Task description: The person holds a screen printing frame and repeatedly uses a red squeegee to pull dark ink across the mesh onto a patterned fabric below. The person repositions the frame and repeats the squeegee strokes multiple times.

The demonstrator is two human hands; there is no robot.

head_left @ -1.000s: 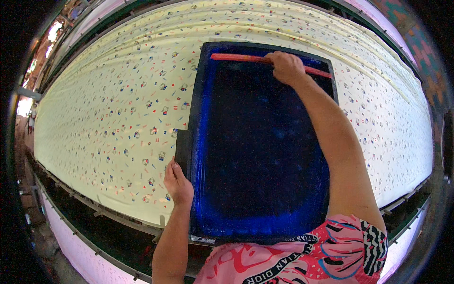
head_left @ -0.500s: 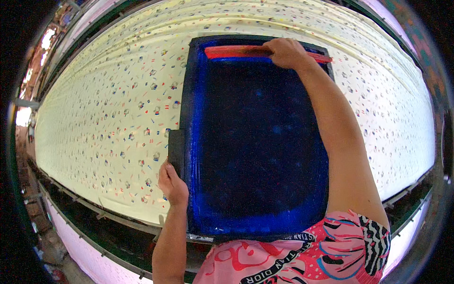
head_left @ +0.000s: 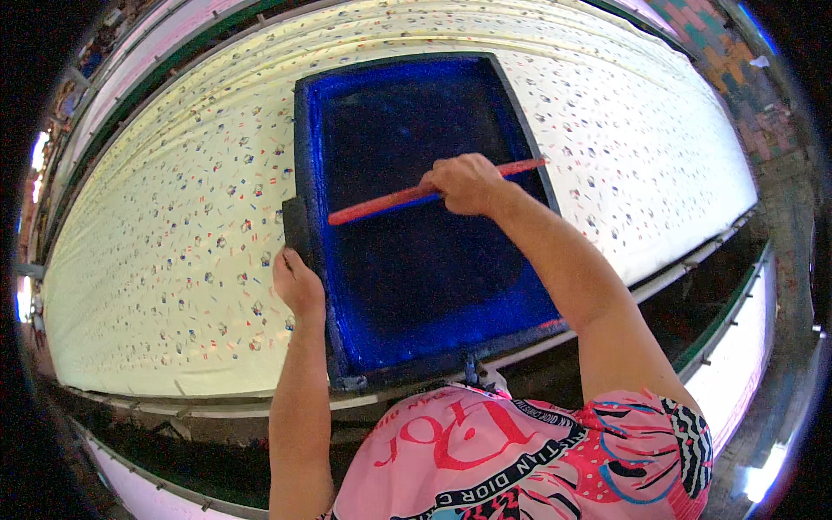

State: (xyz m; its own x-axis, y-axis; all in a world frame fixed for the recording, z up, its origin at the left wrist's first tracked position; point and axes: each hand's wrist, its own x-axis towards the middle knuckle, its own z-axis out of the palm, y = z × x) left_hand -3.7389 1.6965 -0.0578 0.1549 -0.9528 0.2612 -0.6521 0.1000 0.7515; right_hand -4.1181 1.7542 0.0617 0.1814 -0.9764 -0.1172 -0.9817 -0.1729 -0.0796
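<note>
pale printed cloth [head_left: 156, 260], dotted with small red and blue motifs, is stretching across a long table [head_left: 711, 251] and filling most of the view, with a brick floor [head_left: 728, 61] showing beyond its far edge. lying flat on the cloth is a dark-framed printing screen [head_left: 416, 295], its mesh soaked in deep blue ink. the right hand [head_left: 468, 184] is gripping a long red squeegee [head_left: 381, 201], fingers curled together and clamped over its upper edge; the bar is running out to either side of those fingers, tilted across the middle of the screen and touching the mesh. the left hand [head_left: 297, 282] is resting against the screen's left frame rail, fingers closed and pressing on a dark block [head_left: 295, 227] fixed to the rail just beyond the fingertips. a pink patterned shirt [head_left: 520, 459] is showing below both wrists.
</note>
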